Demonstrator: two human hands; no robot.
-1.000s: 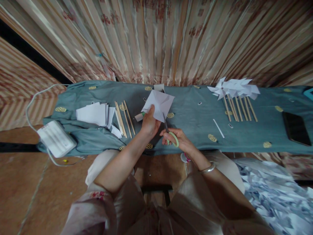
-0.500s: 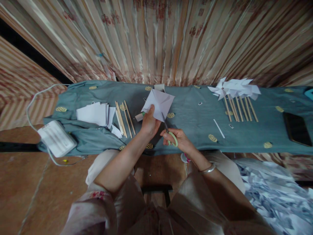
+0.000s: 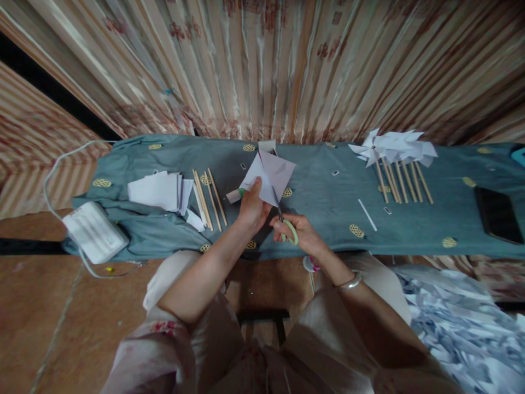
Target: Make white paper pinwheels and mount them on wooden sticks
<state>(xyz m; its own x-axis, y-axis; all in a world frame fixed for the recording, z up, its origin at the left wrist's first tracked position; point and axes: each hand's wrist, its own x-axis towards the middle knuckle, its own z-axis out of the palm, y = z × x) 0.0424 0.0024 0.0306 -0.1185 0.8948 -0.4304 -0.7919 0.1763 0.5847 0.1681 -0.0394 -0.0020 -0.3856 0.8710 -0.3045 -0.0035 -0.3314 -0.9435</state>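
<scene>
My left hand [image 3: 253, 209] grips a square white sheet of paper [image 3: 279, 169], thumb on top and fingers beneath. Slits run inward from some of its corners. My right hand [image 3: 299, 232] is closed around the green handles of a pair of scissors [image 3: 292, 232]. The scissor blades are at the paper's near corner, partly hidden by it. Left of the paper lie several wooden sticks [image 3: 214, 197] and a stack of white paper [image 3: 153, 190]. Under and behind the held sheet, a small cardboard piece [image 3: 267, 146] and another small item [image 3: 234, 195] show in part.
Several paper pinwheels on sticks [image 3: 404, 149] lie at the right of the green cloth-covered table [image 3: 320, 213]. A phone [image 3: 498, 214] rests farther right, and a white strip [image 3: 367, 214] lies nearer. At the left edge sits a white power strip [image 3: 96, 232] with a cable.
The paper has shifted slightly right and tilted in my left hand. My right hand and the scissors stay at its near corner, almost unmoved.
</scene>
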